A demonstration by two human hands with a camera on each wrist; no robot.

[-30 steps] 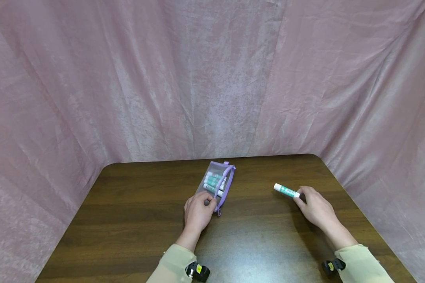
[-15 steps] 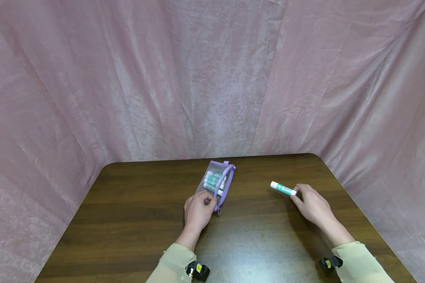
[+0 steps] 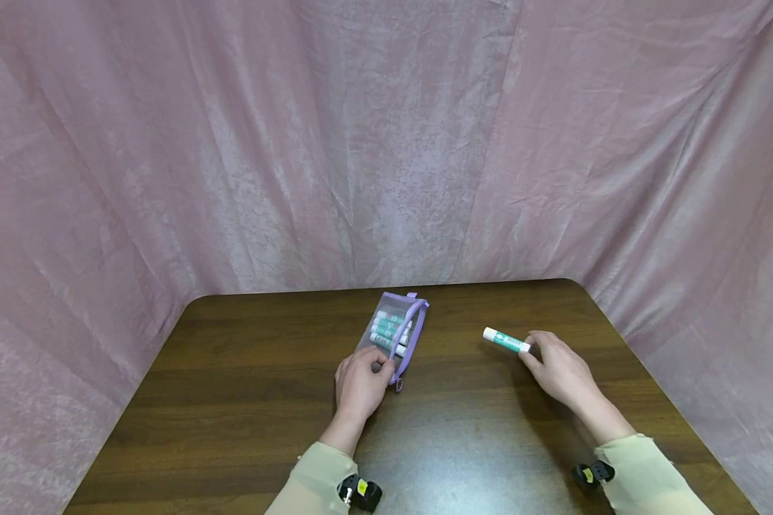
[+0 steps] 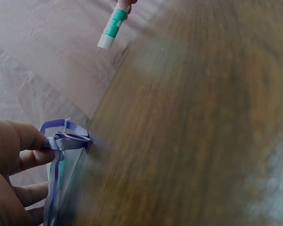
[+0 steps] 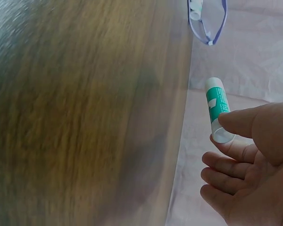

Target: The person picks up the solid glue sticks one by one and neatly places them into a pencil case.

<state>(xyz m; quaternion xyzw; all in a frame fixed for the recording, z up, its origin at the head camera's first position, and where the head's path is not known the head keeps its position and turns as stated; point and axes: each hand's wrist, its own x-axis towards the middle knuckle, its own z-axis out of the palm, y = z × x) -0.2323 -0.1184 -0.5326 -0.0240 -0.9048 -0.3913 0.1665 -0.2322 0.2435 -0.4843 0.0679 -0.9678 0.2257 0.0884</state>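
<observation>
A mesh zipper pouch (image 3: 375, 330) with purple trim lies on the table, its zipped mouth gaping toward the right. Inside it, several white-and-green glue sticks (image 3: 389, 327) show through the mesh. My left hand (image 3: 362, 383) pinches the near corner of the pouch by its zipper end; the left wrist view shows thumb and finger on the purple zipper tape (image 4: 61, 142). Farther right, my right hand (image 3: 562, 368) holds one glue stick (image 5: 218, 106) by its end between thumb and index finger, above the table. Its white cap points left toward the pouch.
The brown wooden table (image 3: 245, 400) has rounded far corners. Pink velvety curtain (image 3: 386, 143) hangs behind and along both sides. Each sleeve carries a black wrist camera (image 3: 359, 493).
My right hand has moved left, and slightly away from me, carrying the glue stick closer to the pouch. The left hand and the pouch stay where they were.
</observation>
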